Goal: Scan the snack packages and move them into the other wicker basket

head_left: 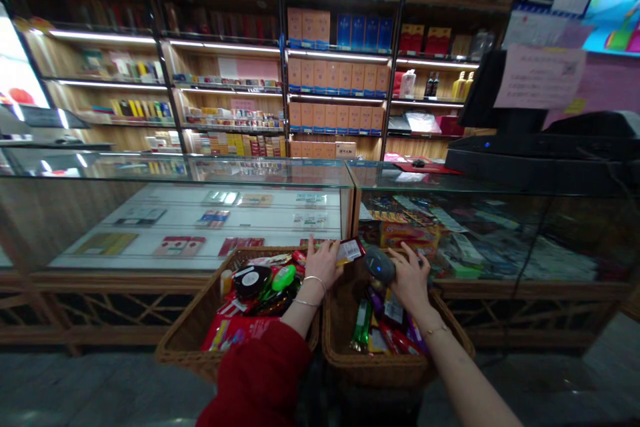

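My left hand point(321, 267) holds a small packet point(350, 251) with a white barcode label facing up, above the inner rims of two wicker baskets. A dark handheld scanner point(380, 265) with a blue light is gripped in my right hand point(411, 278), its head close to the packet. Beneath my left arm, the left basket point(175, 340) contains a black round item point(252, 280), a bright green item point(284, 277) and red packages point(250, 328). Under my right hand, the right basket point(380, 361) holds a green wrapped packet point(362, 321) and several red and purple ones.
Behind the baskets stands a glass display counter point(240, 170) with goods inside. A monitor point(520, 87) with a paper note sits on its right part. Shelves point(335, 53) of boxes and bottles line the wall. A dark cable point(537, 247) hangs in front of the counter.
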`<move>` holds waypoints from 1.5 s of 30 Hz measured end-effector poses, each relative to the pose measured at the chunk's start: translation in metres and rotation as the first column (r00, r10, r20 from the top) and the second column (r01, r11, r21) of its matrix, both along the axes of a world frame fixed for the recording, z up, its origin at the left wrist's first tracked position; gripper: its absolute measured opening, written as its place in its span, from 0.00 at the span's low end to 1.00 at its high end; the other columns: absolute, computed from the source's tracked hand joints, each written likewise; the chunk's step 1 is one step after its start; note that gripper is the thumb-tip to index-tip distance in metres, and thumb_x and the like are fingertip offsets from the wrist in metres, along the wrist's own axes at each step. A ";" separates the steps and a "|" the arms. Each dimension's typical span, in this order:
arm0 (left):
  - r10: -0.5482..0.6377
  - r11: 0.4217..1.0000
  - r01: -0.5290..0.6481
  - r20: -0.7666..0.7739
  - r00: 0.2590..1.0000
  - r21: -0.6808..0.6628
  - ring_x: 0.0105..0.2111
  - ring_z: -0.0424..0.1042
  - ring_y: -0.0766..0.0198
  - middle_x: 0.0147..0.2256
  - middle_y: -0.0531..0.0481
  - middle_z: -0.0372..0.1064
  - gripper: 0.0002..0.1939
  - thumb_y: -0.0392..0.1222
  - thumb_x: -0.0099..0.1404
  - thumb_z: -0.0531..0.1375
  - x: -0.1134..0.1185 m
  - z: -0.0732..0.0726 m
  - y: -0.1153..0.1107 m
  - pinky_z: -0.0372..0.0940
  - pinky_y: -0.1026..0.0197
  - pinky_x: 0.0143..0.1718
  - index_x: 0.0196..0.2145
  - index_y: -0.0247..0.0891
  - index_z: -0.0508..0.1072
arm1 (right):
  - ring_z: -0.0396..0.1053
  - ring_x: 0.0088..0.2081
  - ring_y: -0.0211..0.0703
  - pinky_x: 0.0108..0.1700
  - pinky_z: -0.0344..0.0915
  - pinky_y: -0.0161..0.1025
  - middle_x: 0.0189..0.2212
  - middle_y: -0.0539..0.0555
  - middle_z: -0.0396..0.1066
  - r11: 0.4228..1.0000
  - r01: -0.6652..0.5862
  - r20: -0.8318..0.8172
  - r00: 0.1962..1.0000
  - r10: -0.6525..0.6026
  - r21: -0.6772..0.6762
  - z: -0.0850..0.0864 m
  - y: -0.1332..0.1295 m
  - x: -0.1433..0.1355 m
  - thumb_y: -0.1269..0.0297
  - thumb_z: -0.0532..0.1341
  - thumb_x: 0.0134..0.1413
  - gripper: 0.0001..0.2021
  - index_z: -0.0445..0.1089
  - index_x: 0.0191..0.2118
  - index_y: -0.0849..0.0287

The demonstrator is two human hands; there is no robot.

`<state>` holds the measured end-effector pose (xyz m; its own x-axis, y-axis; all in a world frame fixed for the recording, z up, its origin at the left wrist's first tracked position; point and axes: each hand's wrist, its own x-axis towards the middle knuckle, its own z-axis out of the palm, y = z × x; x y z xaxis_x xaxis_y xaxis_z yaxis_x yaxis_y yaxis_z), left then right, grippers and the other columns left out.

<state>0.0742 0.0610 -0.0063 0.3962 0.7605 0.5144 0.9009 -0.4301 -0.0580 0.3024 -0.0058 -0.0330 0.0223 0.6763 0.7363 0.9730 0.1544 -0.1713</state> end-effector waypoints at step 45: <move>0.269 0.930 -0.286 -0.105 0.958 -0.229 0.70 0.32 0.41 0.71 0.35 0.35 0.48 0.64 0.60 0.58 -0.158 0.034 -0.078 0.34 0.26 0.64 0.69 0.38 0.48 | 0.54 0.62 0.55 0.58 0.42 0.58 0.50 0.56 0.76 1.000 0.029 0.065 0.997 -0.029 0.009 -0.016 -0.031 -0.001 0.70 0.54 0.50 0.13 0.74 0.37 0.56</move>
